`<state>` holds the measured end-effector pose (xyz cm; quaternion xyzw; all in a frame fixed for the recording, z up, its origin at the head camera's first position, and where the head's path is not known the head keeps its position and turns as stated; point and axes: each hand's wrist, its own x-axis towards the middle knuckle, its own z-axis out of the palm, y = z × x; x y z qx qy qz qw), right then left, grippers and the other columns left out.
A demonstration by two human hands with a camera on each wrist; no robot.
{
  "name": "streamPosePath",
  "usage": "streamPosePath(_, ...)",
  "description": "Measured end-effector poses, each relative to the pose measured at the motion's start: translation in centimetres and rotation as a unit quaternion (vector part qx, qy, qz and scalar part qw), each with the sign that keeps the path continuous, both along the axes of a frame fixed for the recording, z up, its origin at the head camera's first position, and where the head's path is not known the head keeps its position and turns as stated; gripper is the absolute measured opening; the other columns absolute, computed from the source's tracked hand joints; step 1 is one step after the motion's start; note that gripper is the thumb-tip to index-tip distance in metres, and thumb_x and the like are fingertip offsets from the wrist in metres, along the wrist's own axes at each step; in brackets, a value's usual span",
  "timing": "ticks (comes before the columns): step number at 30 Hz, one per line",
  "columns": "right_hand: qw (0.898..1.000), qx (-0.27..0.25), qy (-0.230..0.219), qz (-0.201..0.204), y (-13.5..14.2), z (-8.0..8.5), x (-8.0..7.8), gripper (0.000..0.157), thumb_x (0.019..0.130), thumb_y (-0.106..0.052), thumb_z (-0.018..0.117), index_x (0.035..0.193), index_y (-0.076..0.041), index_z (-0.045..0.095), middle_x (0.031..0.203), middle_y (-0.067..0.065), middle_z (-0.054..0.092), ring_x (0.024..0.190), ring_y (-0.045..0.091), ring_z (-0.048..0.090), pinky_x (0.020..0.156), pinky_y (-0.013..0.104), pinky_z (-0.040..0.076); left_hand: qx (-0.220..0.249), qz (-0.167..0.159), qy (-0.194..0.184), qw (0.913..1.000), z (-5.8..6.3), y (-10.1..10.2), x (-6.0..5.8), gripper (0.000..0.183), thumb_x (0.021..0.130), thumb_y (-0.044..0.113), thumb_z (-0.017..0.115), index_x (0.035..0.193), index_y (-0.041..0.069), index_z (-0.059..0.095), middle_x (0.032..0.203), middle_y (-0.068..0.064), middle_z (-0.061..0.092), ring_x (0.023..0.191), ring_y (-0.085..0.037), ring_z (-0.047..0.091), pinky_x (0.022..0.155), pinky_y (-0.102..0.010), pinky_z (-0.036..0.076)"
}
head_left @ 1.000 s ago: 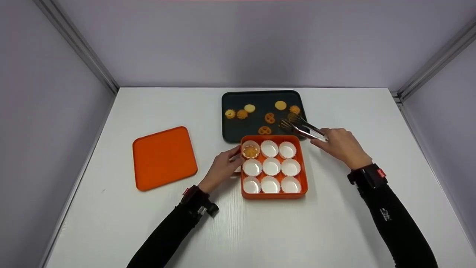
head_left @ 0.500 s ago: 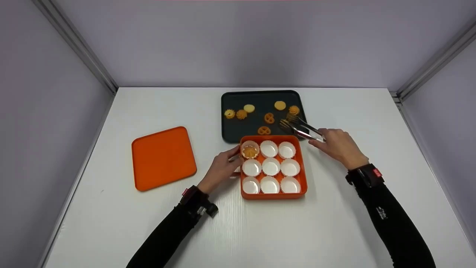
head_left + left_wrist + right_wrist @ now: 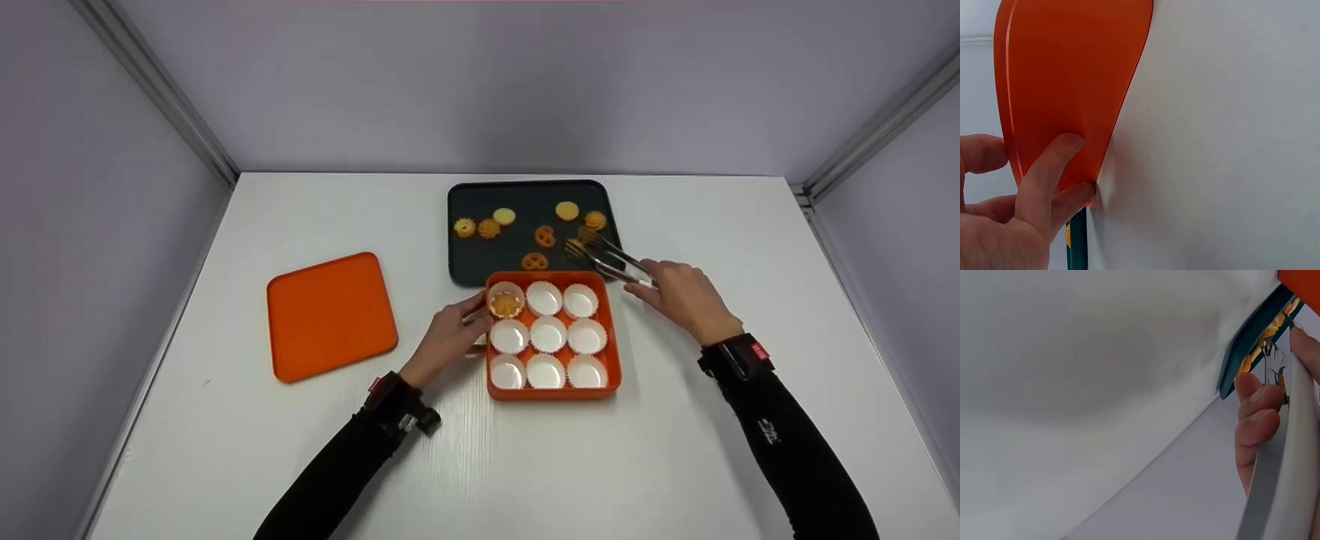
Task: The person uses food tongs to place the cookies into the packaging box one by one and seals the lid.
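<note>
My left hand [image 3: 448,334] rests its fingertips against the left side of an orange box [image 3: 553,395]. In the left wrist view, the fingers [image 3: 1053,163] lie spread on the box's wall and at its rim. The box holds several white paper cups [image 3: 547,334]; the far left one contains a golden piped cookie [image 3: 505,304]. My right hand [image 3: 686,296] grips metal serving tongs [image 3: 619,262]. Their parted tines reach over the right part of a dark tray [image 3: 487,266], with a yellowish cookie [image 3: 575,246] partly hidden behind them.
Pretzels [image 3: 544,236], flat round cookies [image 3: 567,211] and piped cookies [image 3: 489,229] are scattered on the tray, which stands right behind the box. An orange square lid [image 3: 330,319] lies at left on the white table [image 3: 480,472]. Pale walls [image 3: 480,90] enclose the back and sides.
The right hand and tongs have barely shifted, the tines staying over the same part of the tray. The left hand, the box and the cookies keep their places.
</note>
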<state>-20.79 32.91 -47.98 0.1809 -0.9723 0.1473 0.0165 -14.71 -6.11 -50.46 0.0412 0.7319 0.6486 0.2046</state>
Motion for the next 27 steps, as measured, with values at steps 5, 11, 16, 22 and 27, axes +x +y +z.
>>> streamPosePath(5, 1.000, -0.007, 0.019, 0.007, 0.20, 0.12, 0.16, 0.046, 0.097, -0.035, 0.075, 0.121, 0.004, 0.070, 0.087, 0.015, 0.070, 0.073, 0.029, 0.063, 0.068, 0.049, 0.057, -0.001, 0.002, -0.002, 1.0000, 0.16, -0.01, 0.00, 0.059, 0.106, 0.019, 0.056, 0.162, 0.013, 0.037, 0.155, -0.015, 0.050, 0.120, -0.030, 0.067, 0.081, -0.039, 0.064)
streamPosePath(11, 1.000, -0.009, 0.029, 0.005, 0.34, 0.30, 0.21, 0.047, 0.097, -0.035, 0.074, 0.120, 0.005, 0.070, 0.083, 0.015, 0.069, 0.073, 0.031, 0.063, 0.067, 0.048, 0.056, -0.016, 0.000, 0.016, 0.9997, 0.14, -0.09, 0.04, 0.059, 0.105, 0.020, 0.056, 0.161, 0.011, 0.038, 0.154, -0.015, 0.052, 0.123, -0.030, 0.065, 0.082, -0.039, 0.063)
streamPosePath(16, 0.999, -0.011, 0.038, 0.008, 0.29, 0.09, 0.24, 0.045, 0.097, -0.034, 0.075, 0.117, 0.006, 0.071, 0.084, 0.016, 0.070, 0.073, 0.032, 0.065, 0.067, 0.050, 0.057, -0.032, -0.005, 0.039, 0.9987, -0.03, -0.14, 0.00, 0.060, 0.104, 0.019, 0.057, 0.160, 0.007, 0.039, 0.153, -0.016, 0.052, 0.128, -0.031, 0.061, 0.083, -0.039, 0.063)
streamPosePath(22, 1.000, -0.015, 0.010, -0.003, 0.29, -0.04, 0.13, 0.044, 0.096, -0.033, 0.076, 0.117, 0.005, 0.071, 0.081, 0.013, 0.067, 0.071, 0.029, 0.060, 0.065, 0.045, 0.054, -0.030, -0.007, 0.029, 0.9991, -0.10, -0.09, -0.03, 0.061, 0.104, 0.019, 0.057, 0.161, 0.008, 0.038, 0.155, -0.015, 0.050, 0.130, -0.032, 0.060, 0.082, -0.039, 0.063)
streamPosePath(27, 1.000, -0.005, -0.016, -0.014, 0.51, -0.14, -0.06, 0.048, 0.095, -0.036, 0.077, 0.123, 0.003, 0.070, 0.082, 0.012, 0.067, 0.073, 0.027, 0.059, 0.066, 0.046, 0.054, -0.038, -0.007, 0.031, 0.9988, -0.06, -0.06, -0.12, 0.061, 0.104, 0.020, 0.057, 0.161, 0.008, 0.037, 0.155, -0.016, 0.051, 0.131, -0.032, 0.059, 0.083, -0.038, 0.063)
